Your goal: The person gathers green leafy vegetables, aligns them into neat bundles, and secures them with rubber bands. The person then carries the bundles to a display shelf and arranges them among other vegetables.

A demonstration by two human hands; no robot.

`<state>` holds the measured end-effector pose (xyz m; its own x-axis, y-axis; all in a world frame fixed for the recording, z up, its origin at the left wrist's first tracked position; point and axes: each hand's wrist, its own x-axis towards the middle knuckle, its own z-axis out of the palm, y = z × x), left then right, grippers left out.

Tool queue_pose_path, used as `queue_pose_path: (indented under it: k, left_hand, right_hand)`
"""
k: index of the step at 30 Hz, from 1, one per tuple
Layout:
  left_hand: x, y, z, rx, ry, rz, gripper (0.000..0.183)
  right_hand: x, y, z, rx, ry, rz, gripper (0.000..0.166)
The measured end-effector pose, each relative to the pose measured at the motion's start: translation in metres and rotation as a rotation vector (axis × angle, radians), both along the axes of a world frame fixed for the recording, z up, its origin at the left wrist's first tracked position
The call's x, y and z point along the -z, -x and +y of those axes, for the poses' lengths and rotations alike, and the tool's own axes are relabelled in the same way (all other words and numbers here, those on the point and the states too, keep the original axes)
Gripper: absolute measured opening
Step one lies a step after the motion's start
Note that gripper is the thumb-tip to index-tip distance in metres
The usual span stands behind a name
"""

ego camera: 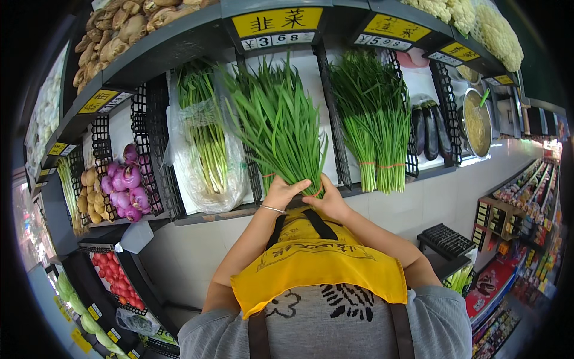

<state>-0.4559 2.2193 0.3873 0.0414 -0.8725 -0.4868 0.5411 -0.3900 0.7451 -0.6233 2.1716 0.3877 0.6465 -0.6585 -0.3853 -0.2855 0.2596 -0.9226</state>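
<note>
Both hands hold one bunch of garlic chives (287,125) by its base, over the shelf's front edge, with the leaves fanned away from me. My left hand (282,193) grips it from the left, the thumb across the stems, a thin bracelet at the wrist. My right hand (331,197) closes on the right side, by a red band round the stems. Beneath lies another banded bunch, mostly hidden. Banded bunches of long green stems (376,125) lie in the bay to the right. In the left bay, thicker green stalks (208,148) lie in clear plastic.
Black mesh dividers (332,121) stand between the bays. Purple onions (130,184) and potatoes (92,197) lie further left, eggplants (431,130) and a metal bowl (477,121) right. An upper shelf with price tags (278,22) overhangs the back. Tomatoes (114,278) lie in a lower-left stand.
</note>
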Motion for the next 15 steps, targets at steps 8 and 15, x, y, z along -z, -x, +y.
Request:
queue_pose_path:
  k: [8, 15]
  left_hand:
    - [-0.035, -0.002, -0.017, -0.276, 0.123, 0.079, 0.052]
    - [-0.052, -0.02, -0.045, -0.419, 0.1, -0.048, 0.043]
  right_hand:
    - [0.014, 0.019, 0.001, -0.019, -0.1, 0.013, 0.074]
    - [0.028, 0.033, 0.001, -0.038, -0.049, 0.068, 0.059]
